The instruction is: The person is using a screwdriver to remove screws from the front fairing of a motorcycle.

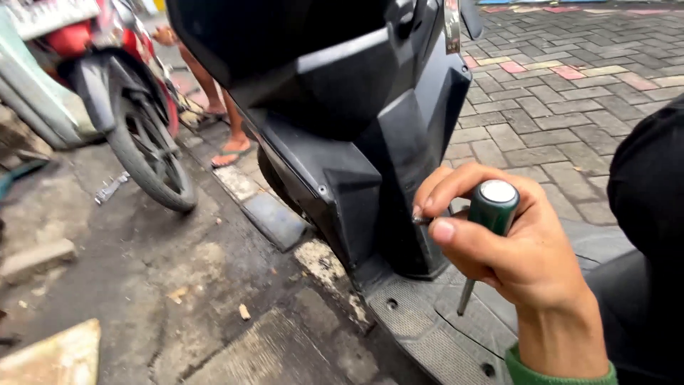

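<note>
Right hand point(509, 242) raised, fingers curled, thumb pinching forefinger

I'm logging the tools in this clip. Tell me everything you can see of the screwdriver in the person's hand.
The screwdriver has a dark green, glossy handle that looks like plastic, with a round pale cap on its end facing the camera. A thin grey metal shaft runs down and to the left below the hand, its tip close to the scooter's ribbed footboard; contact cannot be told. The hand wraps the handle, while its thumb and forefinger pinch a small dark part, maybe a screw. Which hand it is cannot be told.
</note>
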